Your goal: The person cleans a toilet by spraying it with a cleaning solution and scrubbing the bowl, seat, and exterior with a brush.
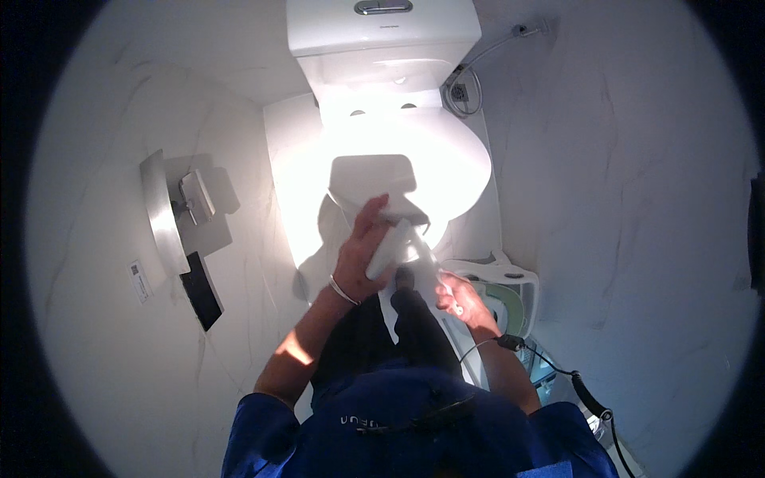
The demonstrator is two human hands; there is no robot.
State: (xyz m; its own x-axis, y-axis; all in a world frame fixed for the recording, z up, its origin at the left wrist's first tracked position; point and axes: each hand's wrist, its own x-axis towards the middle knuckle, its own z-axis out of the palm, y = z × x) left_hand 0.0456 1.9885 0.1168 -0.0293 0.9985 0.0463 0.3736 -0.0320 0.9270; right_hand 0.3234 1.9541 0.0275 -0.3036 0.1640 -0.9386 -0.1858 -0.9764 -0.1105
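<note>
My left hand point(361, 257), with a pale band at the wrist, is closed around a white object point(389, 250), blurred, possibly a paper roll or a folded cloth. In my right hand point(463, 297) is a slim white handle point(458, 309) with a rounded end. Its far part runs up towards the white object, and glare hides whether the two touch. Both hands are in front of a white toilet point(454, 161), whose lid appears down and is strongly lit. A dual flush button point(383, 7) sits on top of the cistern point(382, 45).
A steel shelf with a paper holder point(197, 197) juts from the left wall, a dark flat rectangle point(202, 293) beside it. At right stands a white plastic frame point(526, 281) with a green part. A hose point(478, 89) hangs behind the toilet. A coiled cable point(588, 397) runs past my right arm.
</note>
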